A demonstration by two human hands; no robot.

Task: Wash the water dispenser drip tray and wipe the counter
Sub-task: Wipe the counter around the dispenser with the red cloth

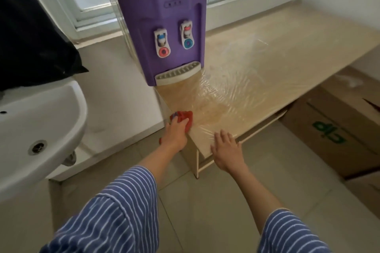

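A purple water dispenser [164, 33] stands at the back left of a pale wooden counter [267, 51] covered in clear plastic film. Its white slotted drip tray [177, 74] sits in place at the dispenser's base. My left hand [174, 132] presses a red cloth [182, 117] onto the counter's near left corner. Beside it, my right hand [227, 150] lies flat with fingers spread on the counter's front edge, holding nothing.
A white wash basin [39, 121] with a metal drain hangs at the left, a black plastic bag [30, 37] above it. Cardboard boxes [337, 129] sit on the tiled floor under and beside the counter. A window runs behind the dispenser.
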